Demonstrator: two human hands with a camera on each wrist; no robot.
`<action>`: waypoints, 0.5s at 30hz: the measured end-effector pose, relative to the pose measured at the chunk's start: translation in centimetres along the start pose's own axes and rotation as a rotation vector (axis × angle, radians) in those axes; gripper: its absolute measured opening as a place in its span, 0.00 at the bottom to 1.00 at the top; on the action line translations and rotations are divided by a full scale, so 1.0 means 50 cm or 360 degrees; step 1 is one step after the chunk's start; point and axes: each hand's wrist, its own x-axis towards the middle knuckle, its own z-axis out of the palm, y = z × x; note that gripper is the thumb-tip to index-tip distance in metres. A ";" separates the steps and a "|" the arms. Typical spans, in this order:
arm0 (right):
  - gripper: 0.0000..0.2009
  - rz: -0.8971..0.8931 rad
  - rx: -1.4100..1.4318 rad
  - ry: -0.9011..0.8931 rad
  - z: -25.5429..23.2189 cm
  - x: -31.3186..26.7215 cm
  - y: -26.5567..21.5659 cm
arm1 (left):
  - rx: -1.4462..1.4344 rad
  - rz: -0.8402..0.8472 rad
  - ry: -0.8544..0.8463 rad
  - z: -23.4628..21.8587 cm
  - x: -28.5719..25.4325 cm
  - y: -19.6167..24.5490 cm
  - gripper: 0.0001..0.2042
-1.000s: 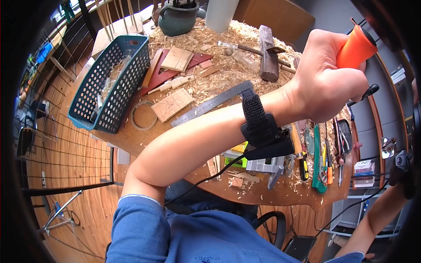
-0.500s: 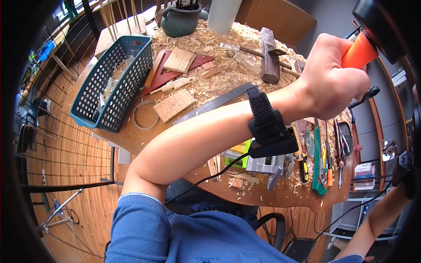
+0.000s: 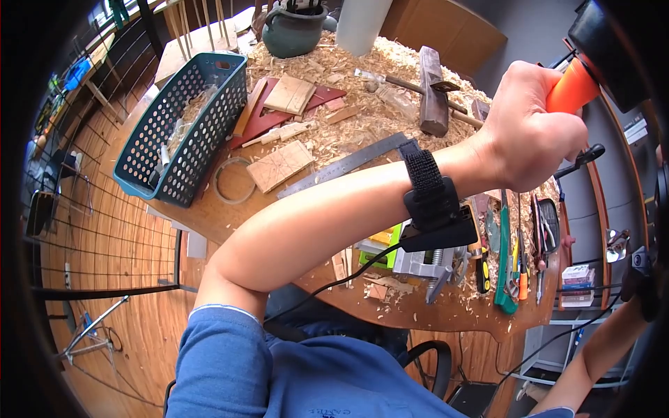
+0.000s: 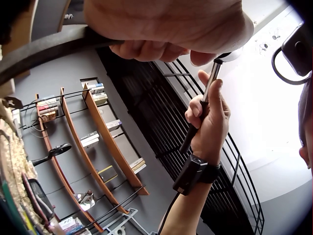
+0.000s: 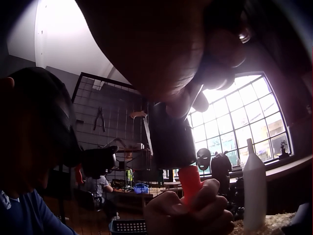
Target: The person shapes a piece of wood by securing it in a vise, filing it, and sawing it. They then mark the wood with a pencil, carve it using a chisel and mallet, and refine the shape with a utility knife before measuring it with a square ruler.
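Note:
In the head view my left hand [image 3: 533, 129] grips an orange handle [image 3: 573, 87] at the upper right. A dark bar [image 4: 46, 53] shows beside that fist in the left wrist view. My right hand [image 4: 209, 122] holds a rubber mallet by its black grip and metal shaft [image 4: 212, 81]. The black mallet head [image 5: 172, 137] stands right at the end of the orange handle in the right wrist view. At the head view's right edge the right hand is mostly hidden. What the orange-handled tool's working end meets is hidden behind my left hand and forearm.
Wood shavings cover the bench [image 3: 446, 313]. On it lie a wooden mallet [image 3: 433, 94], a steel square [image 3: 348, 167], wood blocks [image 3: 281, 166] and a green-handled tool [image 3: 503, 279]. A perforated basket [image 3: 202, 139] stands left, a dark pot [image 3: 293, 35] at the back.
The black mallet head has come in from the upper right and now overlaps the end of the orange handle. My left hand keeps its grip, shifting only slightly in the head view.

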 end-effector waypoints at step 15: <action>0.12 -0.0271 -0.0380 0.0039 -0.001 -0.022 0.046 | 0.0101 0.0053 0.0014 0.007 0.000 -0.001 0.06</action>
